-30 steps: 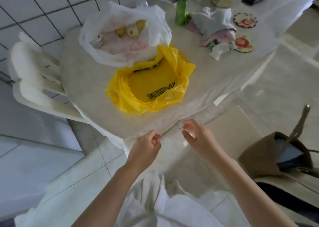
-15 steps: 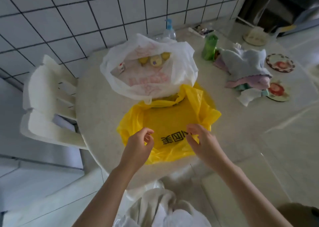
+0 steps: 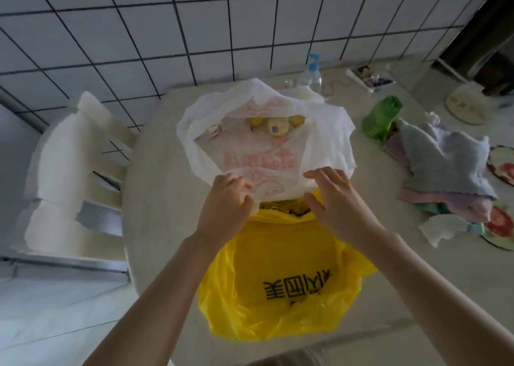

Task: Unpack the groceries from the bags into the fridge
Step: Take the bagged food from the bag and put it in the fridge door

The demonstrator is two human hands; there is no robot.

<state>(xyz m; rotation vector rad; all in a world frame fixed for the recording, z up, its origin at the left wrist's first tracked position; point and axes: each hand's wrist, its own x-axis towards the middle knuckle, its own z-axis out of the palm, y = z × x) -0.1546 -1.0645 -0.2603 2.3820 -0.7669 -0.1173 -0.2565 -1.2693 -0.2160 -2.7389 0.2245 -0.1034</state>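
A white plastic bag (image 3: 328,132) with red print lies open on the round table (image 3: 158,187). Inside it I see yellow round items (image 3: 275,125) and a small carton (image 3: 214,130). My left hand (image 3: 224,208) grips the bag's near rim, fingers curled round the plastic. My right hand (image 3: 336,198) rests on the same rim with fingers spread and fairly straight. A yellow plastic bag (image 3: 281,279) with black print lies flattened in front of the white one, partly under my wrists.
A white plastic chair (image 3: 72,171) stands left of the table against the tiled wall. On the table sit a pump bottle (image 3: 311,72), a green bottle (image 3: 382,116), folded cloths (image 3: 445,168), coasters (image 3: 500,226) and a small tray (image 3: 371,77).
I have stepped closer to the table. Both hands moved forward from the yellow bag to the white bag's near rim, and my left hand took hold of it.
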